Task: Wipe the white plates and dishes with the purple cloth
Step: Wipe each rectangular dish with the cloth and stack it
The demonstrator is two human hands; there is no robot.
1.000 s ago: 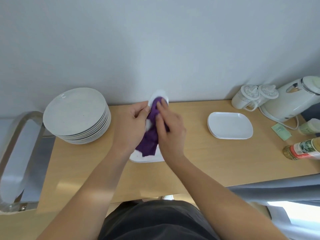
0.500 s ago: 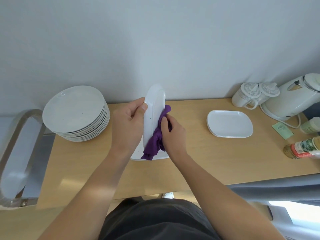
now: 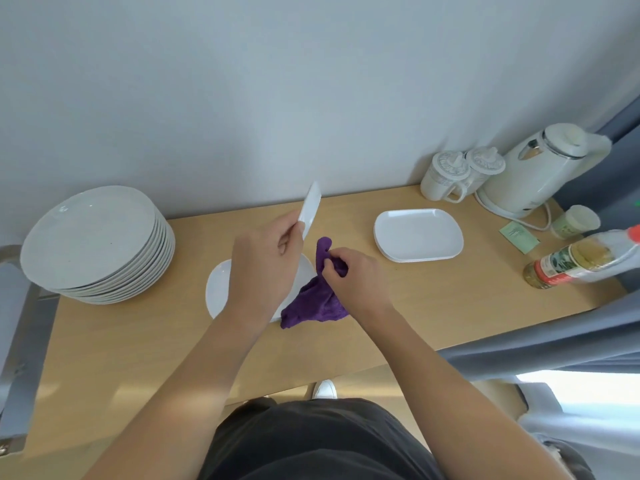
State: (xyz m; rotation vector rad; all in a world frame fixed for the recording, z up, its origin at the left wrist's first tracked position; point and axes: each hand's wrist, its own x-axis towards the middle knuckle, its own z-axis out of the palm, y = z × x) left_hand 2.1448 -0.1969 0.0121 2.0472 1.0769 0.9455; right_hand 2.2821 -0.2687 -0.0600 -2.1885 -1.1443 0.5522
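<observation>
Over the tabletop [image 3: 433,306], the left hand [image 3: 266,268] pinches a white dish [image 3: 310,211] up on its edge, the right hand [image 3: 353,275] just beside it clutching the purple cloth [image 3: 315,303], a second plate [image 3: 217,289] lying beneath the left hand.

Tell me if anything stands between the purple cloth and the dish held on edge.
Nothing visible does. The right hand grips the purple cloth beside the dish that the left hand holds on edge; only a bare gap separates them.
</observation>
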